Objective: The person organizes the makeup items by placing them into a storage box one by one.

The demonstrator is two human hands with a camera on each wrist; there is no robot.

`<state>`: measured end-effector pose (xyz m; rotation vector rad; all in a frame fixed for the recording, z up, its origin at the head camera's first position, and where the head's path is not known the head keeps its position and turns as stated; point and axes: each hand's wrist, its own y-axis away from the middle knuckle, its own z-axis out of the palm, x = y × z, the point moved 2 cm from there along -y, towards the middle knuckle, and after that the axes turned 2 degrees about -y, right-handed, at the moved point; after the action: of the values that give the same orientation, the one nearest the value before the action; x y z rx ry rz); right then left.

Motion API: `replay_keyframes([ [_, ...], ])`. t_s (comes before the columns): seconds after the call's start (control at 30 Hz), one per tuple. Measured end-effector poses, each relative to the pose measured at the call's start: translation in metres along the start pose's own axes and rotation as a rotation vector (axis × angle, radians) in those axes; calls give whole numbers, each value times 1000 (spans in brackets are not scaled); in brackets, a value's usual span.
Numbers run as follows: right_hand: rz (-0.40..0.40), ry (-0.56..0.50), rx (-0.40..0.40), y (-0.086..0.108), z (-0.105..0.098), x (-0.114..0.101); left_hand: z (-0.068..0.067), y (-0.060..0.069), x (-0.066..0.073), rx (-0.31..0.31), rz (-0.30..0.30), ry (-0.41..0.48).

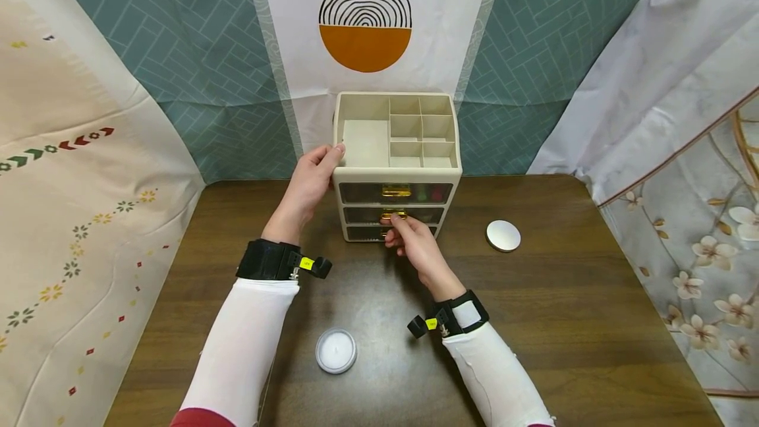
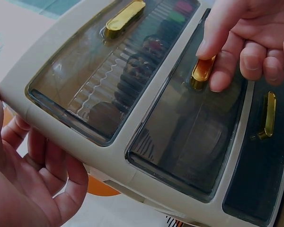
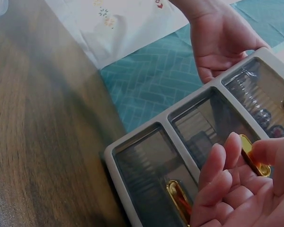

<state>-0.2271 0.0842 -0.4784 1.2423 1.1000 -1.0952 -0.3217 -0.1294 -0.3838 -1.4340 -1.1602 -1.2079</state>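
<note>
A cream desktop drawer organizer (image 1: 397, 175) stands at the back of the table, with three dark see-through drawers and an open compartment top. My left hand (image 1: 312, 180) holds its left side near the top, thumb at the rim, curled fingers (image 2: 66, 175) along the side wall. With thumb and index finger, my right hand (image 1: 413, 242) pinches the gold handle (image 2: 203, 68) of the middle drawer (image 2: 189, 127). That drawer sits closed in the frame. Small dark, green and pink items show through the top drawer (image 2: 116, 71), also closed.
A round white candle in a clear cup (image 1: 336, 350) is on the table (image 1: 379, 295) in front, between the forearms. Right of the organizer lies a round white-topped disc (image 1: 503, 235). Patterned cloths hang behind and at both sides.
</note>
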Motion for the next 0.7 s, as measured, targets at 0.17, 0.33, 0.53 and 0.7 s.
replay_keyframes([
  [0.17,1,6,1,1,0,2,0,2,0,4,-11,0],
  [0.33,3,30,17,4,-2,11,1,3,0,11,-28,10],
  [0.53,66,51,5,9,-4,32,1,4,0,15,-39,19],
  [0.7,169,19,-26,8,-2,45,0,4,1,21,-38,20],
])
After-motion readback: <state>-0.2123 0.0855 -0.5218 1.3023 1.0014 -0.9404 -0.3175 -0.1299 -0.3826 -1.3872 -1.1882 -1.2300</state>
